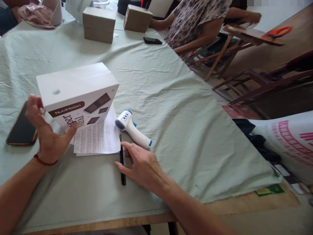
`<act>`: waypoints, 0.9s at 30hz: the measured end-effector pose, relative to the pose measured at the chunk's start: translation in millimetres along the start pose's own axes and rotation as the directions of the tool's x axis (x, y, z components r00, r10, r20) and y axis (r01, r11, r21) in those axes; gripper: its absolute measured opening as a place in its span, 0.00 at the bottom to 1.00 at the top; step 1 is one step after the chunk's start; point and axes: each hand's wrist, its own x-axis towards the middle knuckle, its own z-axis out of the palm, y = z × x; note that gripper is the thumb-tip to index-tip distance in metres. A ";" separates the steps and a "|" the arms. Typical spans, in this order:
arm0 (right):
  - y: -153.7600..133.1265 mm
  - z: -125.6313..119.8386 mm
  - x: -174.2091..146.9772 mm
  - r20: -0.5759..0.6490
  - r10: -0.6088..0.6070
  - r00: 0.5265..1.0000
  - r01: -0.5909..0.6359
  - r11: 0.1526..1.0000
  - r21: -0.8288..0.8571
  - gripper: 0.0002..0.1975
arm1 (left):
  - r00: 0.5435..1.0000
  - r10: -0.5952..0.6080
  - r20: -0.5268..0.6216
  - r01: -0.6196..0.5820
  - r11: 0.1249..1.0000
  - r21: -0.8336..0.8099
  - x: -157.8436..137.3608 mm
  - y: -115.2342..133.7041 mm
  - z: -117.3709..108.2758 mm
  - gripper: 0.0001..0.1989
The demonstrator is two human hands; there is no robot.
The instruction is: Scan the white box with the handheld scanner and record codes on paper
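A white box (80, 81) printed "NutriMotion" stands at left on several printed paper sheets (96, 140). My left hand (49, 133) is at its near left corner, thumb on the printed front and fingers by the left side. A black pen (122, 166) lies along the right edge of the sheets. Over the pen is my right hand (141, 163), thumb and index finger apart, its other fingers partly hidden. Just beyond that hand lies a white and blue infrared thermometer (133, 129).
Left of the box lies a dark phone (23, 127). Two brown cartons (99, 26) and another phone (153, 40) are at the far side, near a seated person (198, 23). The pale green cloth (171, 107) has folds. Wooden stools (220, 58) stand right.
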 end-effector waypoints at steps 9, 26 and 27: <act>12.9 -15.4 2.7 -0.133 -0.019 0.991 0.043 0.983 0.181 0.20 | 0.735 0.649 0.198 -0.671 0.738 0.074 -16.3 28.7 -2.8 0.14; -11.7 0.6 -4.7 -0.089 0.068 0.994 -0.003 0.810 0.586 0.20 | 0.617 0.497 0.611 -0.577 0.813 -0.078 -33.3 20.9 25.8 0.14; -13.0 0.5 -0.5 -0.055 0.077 0.996 -0.030 0.808 0.588 0.18 | 0.617 0.494 0.613 -0.572 0.816 -0.082 -33.6 20.8 26.3 0.14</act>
